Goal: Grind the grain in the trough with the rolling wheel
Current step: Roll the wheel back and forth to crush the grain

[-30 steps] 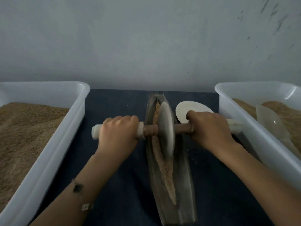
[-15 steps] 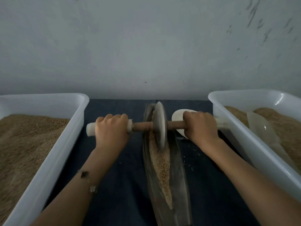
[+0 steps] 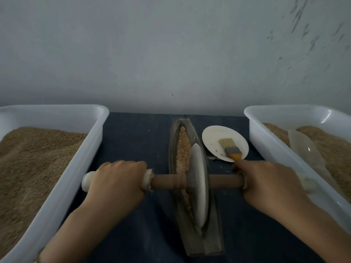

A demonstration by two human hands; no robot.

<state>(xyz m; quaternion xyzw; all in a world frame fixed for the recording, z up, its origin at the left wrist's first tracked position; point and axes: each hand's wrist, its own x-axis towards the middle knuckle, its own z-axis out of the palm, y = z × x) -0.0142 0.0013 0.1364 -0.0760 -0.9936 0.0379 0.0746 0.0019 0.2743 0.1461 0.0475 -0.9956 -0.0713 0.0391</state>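
My left hand (image 3: 115, 179) and right hand (image 3: 266, 184), fingers curled tight round the axle (image 3: 165, 181), hold the rolling wheel (image 3: 197, 184) between them in the trough (image 3: 212, 238); grain (image 3: 183, 147) lies beyond my fingers.

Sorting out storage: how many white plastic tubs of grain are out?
2. One white tub stands left of the trough, the other tub right of it. More may sit outside the view.

- The left hand (image 3: 115, 180) and right hand (image 3: 266, 184) cover the axle's (image 3: 164, 181) grips.
- The wheel (image 3: 197, 184) hides grain (image 3: 183, 147) behind it.
- Both bins, left bin (image 3: 62, 179) and right bin (image 3: 281, 147), run past the frame's edges.
- The brush's (image 3: 230, 149) handle disappears behind the right hand.
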